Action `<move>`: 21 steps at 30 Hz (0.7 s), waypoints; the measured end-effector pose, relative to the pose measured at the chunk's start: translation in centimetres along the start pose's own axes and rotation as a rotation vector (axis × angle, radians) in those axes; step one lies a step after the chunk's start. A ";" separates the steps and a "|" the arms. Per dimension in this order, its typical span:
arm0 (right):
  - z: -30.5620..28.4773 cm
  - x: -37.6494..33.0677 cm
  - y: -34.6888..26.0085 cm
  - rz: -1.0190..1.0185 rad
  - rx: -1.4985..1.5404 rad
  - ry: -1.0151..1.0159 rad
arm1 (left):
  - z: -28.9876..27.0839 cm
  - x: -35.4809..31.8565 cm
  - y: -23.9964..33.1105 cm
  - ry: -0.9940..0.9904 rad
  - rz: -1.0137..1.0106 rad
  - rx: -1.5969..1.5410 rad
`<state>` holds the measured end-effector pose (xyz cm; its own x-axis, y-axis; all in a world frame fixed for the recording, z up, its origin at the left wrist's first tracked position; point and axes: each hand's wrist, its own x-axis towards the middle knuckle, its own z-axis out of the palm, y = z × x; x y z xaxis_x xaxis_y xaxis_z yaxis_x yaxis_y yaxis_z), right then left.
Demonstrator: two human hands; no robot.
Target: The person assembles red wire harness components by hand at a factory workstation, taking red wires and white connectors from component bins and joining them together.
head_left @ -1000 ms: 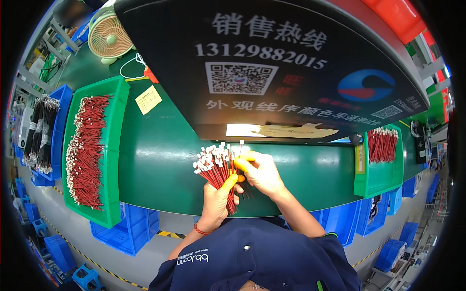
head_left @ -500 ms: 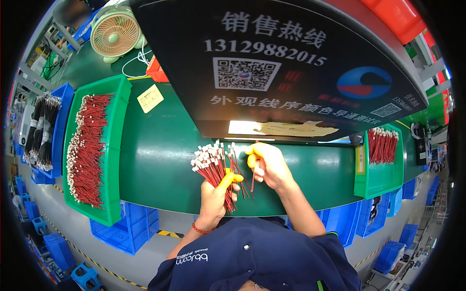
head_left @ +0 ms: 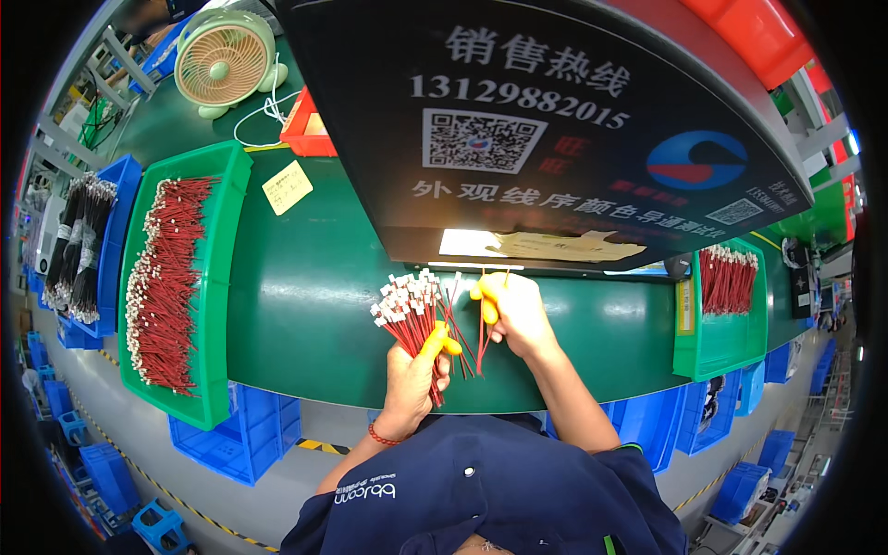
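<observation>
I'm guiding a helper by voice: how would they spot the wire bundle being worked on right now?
Find the green table under the big black sign. At its near edge the left hand grips a fanned bundle of red wires. Unlike the red wires lying in the side trays, it is held up, white connectors spread on top.

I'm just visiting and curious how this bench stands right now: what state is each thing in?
Left hand: closed around the wire bundle.
Wire bundle: held upright, white plug ends fanned on top.
Right hand: pinching a single red wire.
Single wire: apart from the bundle.
Left tray: full of red wires.
Right tray: partly filled.
Fan: standing; spinning or not, cannot tell.
</observation>
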<state>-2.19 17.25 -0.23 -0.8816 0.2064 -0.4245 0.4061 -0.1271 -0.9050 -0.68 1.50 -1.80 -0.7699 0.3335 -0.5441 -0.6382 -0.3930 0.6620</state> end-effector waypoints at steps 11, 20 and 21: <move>-0.4 0.8 1.0 0.136 0.657 -0.147 | 0.0 -0.2 0.2 -0.008 -0.008 -0.105; 1.5 -1.0 1.4 -0.531 -0.499 0.149 | 0.2 -0.1 -0.1 -0.027 0.009 -0.103; 1.6 -1.0 1.6 -0.626 -0.400 0.105 | 0.5 -0.1 -0.2 -0.030 0.008 -0.103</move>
<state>-1.02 15.29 -1.16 -0.9570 0.2184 0.1908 -0.0897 0.4027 -0.9109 -0.49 1.92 -1.60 -0.7756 0.3546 -0.5222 -0.6303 -0.4810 0.6094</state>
